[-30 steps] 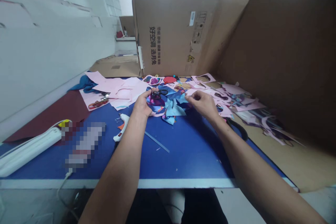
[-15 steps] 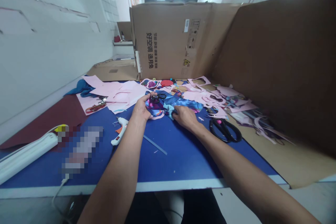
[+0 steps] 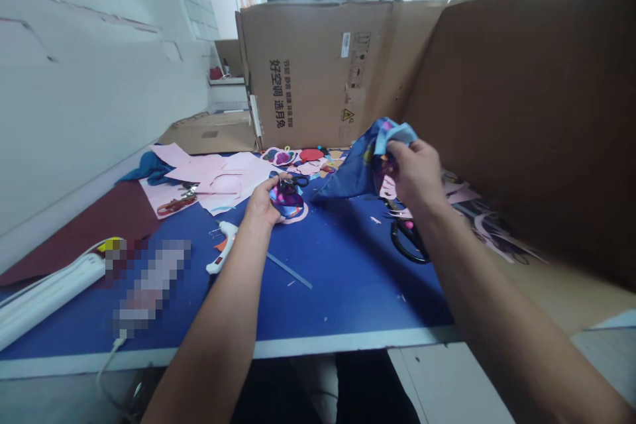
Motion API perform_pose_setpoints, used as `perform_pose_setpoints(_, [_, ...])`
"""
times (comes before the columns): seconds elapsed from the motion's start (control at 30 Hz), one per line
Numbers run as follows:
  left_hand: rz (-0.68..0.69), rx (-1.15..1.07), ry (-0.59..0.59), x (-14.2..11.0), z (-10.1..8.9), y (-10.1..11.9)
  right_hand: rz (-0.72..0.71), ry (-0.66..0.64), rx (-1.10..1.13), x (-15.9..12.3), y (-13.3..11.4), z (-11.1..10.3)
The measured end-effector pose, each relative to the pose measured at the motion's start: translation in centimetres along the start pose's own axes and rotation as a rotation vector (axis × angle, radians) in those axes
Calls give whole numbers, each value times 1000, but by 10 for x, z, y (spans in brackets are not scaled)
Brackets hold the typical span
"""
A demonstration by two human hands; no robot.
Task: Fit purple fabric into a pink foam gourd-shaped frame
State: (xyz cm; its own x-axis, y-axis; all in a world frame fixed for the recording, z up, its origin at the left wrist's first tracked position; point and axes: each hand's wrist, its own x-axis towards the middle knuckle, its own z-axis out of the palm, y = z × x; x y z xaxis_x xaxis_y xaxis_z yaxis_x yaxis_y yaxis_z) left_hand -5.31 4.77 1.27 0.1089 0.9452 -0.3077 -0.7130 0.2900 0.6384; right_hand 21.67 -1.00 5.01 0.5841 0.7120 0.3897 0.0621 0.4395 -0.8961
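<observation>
My right hand (image 3: 416, 169) is closed on a bunched blue patterned cloth (image 3: 355, 169), lifted above the tabletop with its tail hanging to the left. My left hand (image 3: 265, 202) grips a purple and blue cut-out (image 3: 291, 209) with a pale pink border, low over the table. A small black-looped thing (image 3: 299, 181), perhaps a scissors handle, lies against the cut-out at my left fingers; the rest of it is hidden. Large black-handled scissors (image 3: 405, 246) lie below my right wrist, partly covered by my forearm.
A white glue gun (image 3: 223, 248) and a translucent stick (image 3: 289, 269) lie by my left forearm. Pink sheets (image 3: 238, 172) are spread at the back left. A white power strip (image 3: 54, 291) sits at far left. Cardboard walls (image 3: 308, 79) close off the back and right.
My right hand has lifted the blue cloth up and to the right, away from the cut-out. My left hand still holds the cut-out in nearly the same place.
</observation>
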Motion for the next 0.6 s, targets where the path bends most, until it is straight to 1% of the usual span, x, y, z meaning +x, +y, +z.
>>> perform_pose_setpoints(0.1, [6,29,17,1,2,-3,-65,49,9,24,-33,-16])
perform_pose_setpoints(0.13, [4,37,14,2,2,-4,-109,73,4,33,-44,-23])
perform_pose_setpoints(0.17, [-1,46,8,2,3,-6,-169,79,-13,42,-54,-31])
perform_pose_setpoints(0.27, [-33,82,-26,1,4,-12,-361,203,-128,73,-77,-59])
perform_pose_setpoints(0.3, [-42,91,-41,1,4,-14,-408,212,-157,83,-83,-68])
perform_pose_setpoints(0.37, [-54,108,-72,0,4,-18,-478,292,-201,102,-92,-84])
perform_pose_setpoints(0.43, [-58,128,-89,-2,4,-20,-489,350,-240,117,-100,-96])
perform_pose_setpoints(0.53, [-59,152,-80,-3,6,-24,-514,417,-332,130,-112,-108])
perform_pose_setpoints(0.57, [-62,160,-78,-4,6,-25,-544,440,-385,132,-116,-111])
perform_pose_setpoints(0.6, [-65,167,-79,-4,7,-26,-583,434,-469,133,-119,-116])
